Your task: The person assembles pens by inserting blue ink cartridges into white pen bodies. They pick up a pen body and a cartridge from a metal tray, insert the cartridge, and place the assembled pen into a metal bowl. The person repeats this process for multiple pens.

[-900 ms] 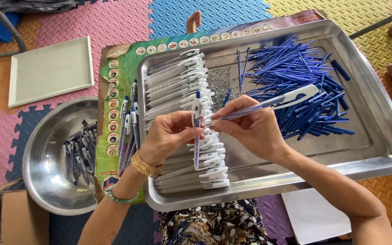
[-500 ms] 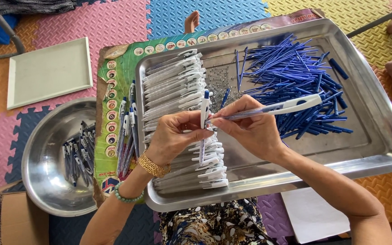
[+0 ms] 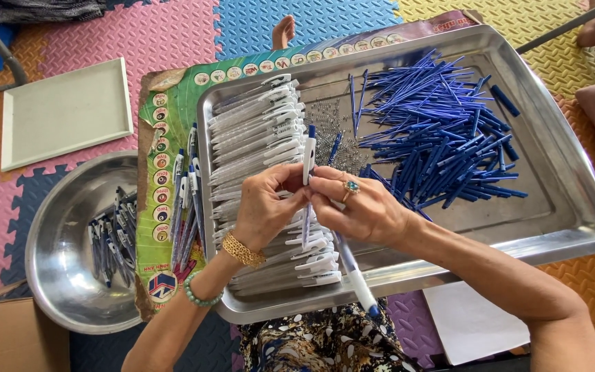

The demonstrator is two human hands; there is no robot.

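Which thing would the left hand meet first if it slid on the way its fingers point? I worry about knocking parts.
Likely the right hand, whose fingertips already meet the left hand at the upright white pen barrel; depth is unclear.

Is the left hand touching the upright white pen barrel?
Touching. The head view shows the left hand fingertips pinching the white pen barrel against the right hand.
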